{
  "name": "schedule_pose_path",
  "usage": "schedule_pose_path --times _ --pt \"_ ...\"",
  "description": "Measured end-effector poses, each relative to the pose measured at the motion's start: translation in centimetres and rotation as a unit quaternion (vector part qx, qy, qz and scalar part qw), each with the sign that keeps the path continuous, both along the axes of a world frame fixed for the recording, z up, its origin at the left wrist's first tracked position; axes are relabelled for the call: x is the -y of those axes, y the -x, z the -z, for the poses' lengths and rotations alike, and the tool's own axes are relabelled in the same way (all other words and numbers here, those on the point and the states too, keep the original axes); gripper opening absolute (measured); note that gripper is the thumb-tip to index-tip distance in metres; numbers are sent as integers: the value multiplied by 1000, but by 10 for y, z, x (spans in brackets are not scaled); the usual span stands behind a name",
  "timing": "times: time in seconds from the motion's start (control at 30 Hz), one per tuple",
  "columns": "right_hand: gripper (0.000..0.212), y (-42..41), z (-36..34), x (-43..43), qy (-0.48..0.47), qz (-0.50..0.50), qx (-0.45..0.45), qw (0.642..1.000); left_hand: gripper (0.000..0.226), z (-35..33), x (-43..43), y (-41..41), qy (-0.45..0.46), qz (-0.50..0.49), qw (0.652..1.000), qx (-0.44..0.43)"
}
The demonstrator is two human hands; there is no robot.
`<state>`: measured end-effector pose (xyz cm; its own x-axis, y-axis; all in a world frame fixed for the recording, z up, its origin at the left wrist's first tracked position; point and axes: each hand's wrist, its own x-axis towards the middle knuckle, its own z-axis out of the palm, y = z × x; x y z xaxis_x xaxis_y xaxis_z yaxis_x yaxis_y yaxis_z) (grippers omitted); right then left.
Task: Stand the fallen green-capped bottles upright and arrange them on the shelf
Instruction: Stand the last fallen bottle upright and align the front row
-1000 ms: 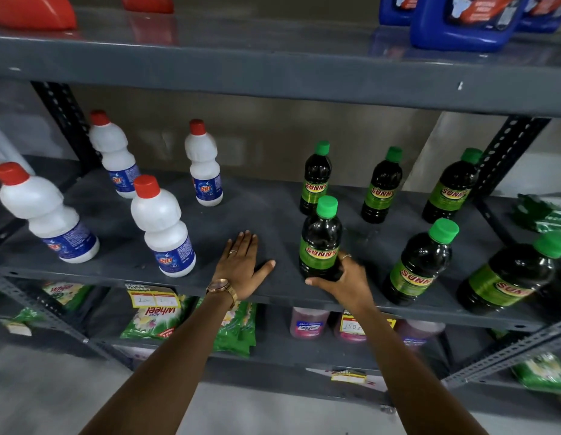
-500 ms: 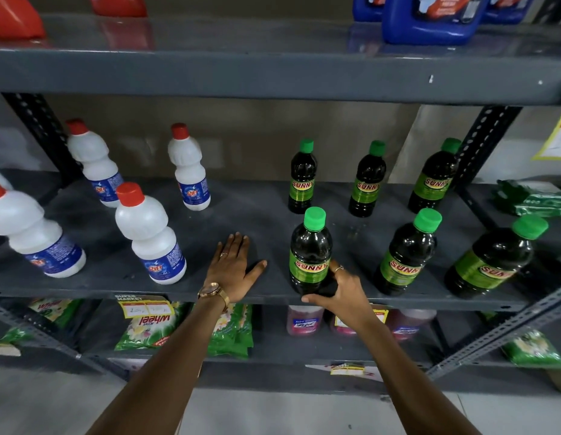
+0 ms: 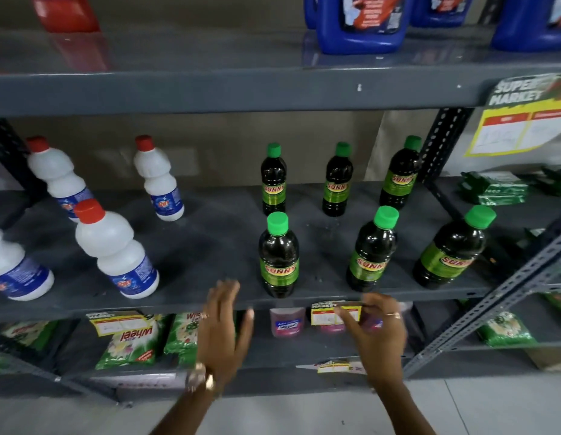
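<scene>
Several dark green-capped bottles stand upright on the grey middle shelf [image 3: 216,243] in two rows. The front row holds a left bottle [image 3: 279,255], a middle bottle [image 3: 371,249] and a right bottle [image 3: 451,249]. Three more stand behind, among them the back left bottle [image 3: 273,180]. My left hand [image 3: 224,321] hovers below the shelf's front edge with its fingers spread and nothing in it. My right hand [image 3: 374,328] is also below the edge, fingers loosely curled and apart, holding nothing. Neither hand touches a bottle.
White red-capped bottles [image 3: 116,249] stand on the left half of the same shelf. Blue jugs [image 3: 360,23] sit on the shelf above. Green packets [image 3: 131,340] and price tags [image 3: 335,313] fill the shelf below. A slanted metal brace [image 3: 492,306] crosses at the right.
My right hand has let go of the front left bottle and drawn back below the shelf edge. My left hand has lifted off the shelf and pulled back too. The view has tilted upward.
</scene>
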<state>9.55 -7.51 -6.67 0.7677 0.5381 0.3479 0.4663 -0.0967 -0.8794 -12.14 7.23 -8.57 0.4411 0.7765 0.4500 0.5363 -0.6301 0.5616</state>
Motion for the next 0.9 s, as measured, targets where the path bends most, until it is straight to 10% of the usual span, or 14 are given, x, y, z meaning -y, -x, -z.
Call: schedule_pose_path --times 0.17,0.47,0.9 --pt "102 -66 -16 5 72 -68 -27 995 68 21 86 -45 -58 247 964 -76" --pt "69 -92 -11 -22 130 -156 16 979 91 -4 46 -145 -107 99 942 -303" --pt "82 -105 -8 -26 140 -206 106 963 98 -6 40 -164 -113 66 943 -305"
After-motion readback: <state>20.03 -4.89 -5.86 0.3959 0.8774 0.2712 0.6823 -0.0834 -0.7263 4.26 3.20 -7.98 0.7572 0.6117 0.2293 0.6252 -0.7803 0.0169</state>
